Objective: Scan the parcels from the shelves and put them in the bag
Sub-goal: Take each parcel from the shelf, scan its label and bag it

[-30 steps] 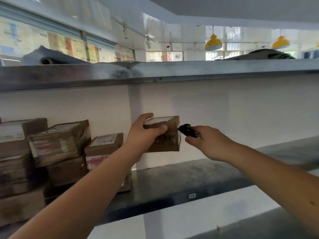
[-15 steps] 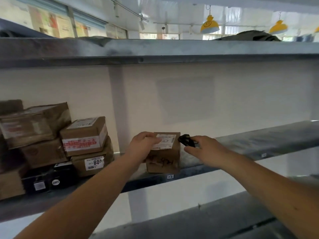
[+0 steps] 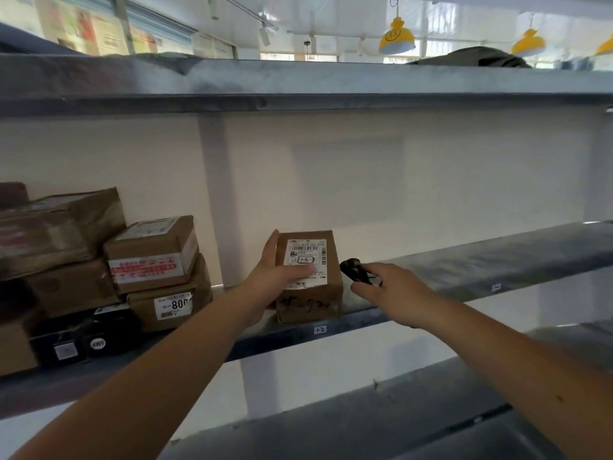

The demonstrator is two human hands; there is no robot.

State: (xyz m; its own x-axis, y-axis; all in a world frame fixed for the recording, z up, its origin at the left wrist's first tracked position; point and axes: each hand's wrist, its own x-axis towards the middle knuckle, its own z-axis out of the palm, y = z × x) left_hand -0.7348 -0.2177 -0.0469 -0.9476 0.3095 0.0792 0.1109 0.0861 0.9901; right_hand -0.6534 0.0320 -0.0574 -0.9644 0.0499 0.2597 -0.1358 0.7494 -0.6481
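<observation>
My left hand grips a small brown parcel, thumb laid across the white shipping label on its top face and fingers reaching up along its left side. The parcel's lower edge is at the front lip of the middle shelf; whether it rests there or is held just clear, I cannot tell. Dark handwriting runs across the parcel's front face, below the label.

My right hand is curled round a small black scanner, whose head points left at the parcel from just beside its right edge, not touching it.

To the left of the parcel, on the same shelf, stands a stack of taped cardboard boxes. The one lowest and nearest the parcel carries a sticker with the large digits 800, and a dark box lies at the bottom of the stack. Below the parcel, a small tag is stuck on the shelf's front lip.

Above the parcel runs the grey upper shelf, and beyond it yellow hanging lamps show near the ceiling. Below the parcel is another grey shelf.
</observation>
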